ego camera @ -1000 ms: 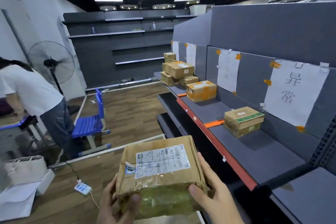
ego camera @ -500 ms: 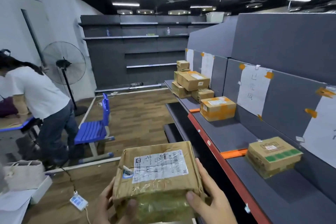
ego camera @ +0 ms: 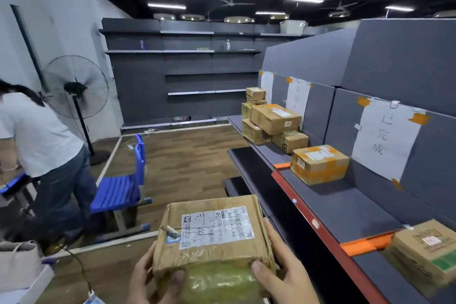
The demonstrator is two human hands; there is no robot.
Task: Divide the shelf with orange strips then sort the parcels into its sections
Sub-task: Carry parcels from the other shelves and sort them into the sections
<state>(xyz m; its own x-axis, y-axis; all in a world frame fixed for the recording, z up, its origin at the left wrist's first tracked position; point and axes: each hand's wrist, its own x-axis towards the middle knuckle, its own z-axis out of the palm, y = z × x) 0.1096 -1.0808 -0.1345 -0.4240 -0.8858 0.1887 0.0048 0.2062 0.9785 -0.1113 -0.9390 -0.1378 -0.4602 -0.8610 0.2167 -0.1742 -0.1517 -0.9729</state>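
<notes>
Parcel [ego camera: 212, 232], crumpled boxy cardboard under glossy tape, gripped by both hands [ego camera: 217, 279].

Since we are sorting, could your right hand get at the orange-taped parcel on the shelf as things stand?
Probably not yet: the right hand and left hand both hold the labelled parcel. The orange-taped parcel lies unobstructed farther along the shelf, seemingly beyond easy reach.

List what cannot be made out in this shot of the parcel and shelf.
- Held parcel, head view: label print too small; underside hidden by left hand and right hand.
- Green-taped parcel: cut off by right edge.
- Far paper sign: writing blurred.
</notes>
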